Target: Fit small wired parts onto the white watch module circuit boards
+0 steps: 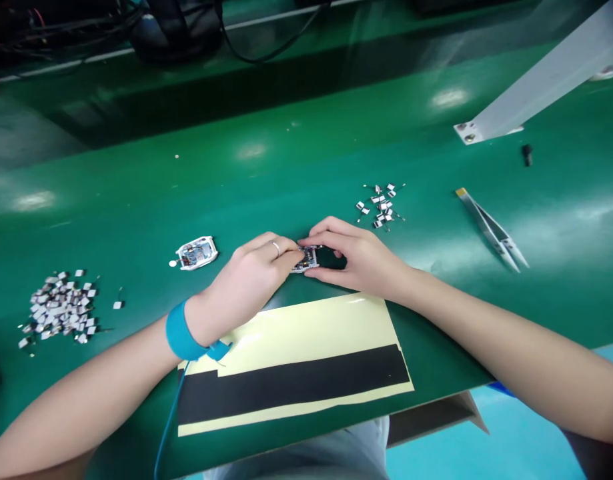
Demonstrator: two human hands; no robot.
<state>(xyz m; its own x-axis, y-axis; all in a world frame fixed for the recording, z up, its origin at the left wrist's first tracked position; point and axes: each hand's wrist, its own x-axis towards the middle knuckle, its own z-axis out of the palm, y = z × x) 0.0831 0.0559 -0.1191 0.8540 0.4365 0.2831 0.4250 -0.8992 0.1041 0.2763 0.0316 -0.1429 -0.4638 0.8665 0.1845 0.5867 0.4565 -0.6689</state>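
Between my hands, at the middle of the green table, lies a small white-framed circuit board unit [311,256], partly covered by fingers. My right hand [353,257] grips its frame from the right, thumb on the near edge and fingers on the far edge. From the left, my left hand [256,270], with a ring and a blue wrist strap [182,333], presses closed fingertips onto the board. Whatever those fingertips pinch is hidden. A second white-framed circuit board unit [197,253] sits left of my left hand, a small white disc [173,263] beside it.
Small silver parts with leads form a pile [63,308] at left and a smaller group [383,207] beyond my right hand. Tweezers [491,230] lie at right, below a white metal post [546,73]. A yellow sheet with a black strip [296,380] lies near the front edge.
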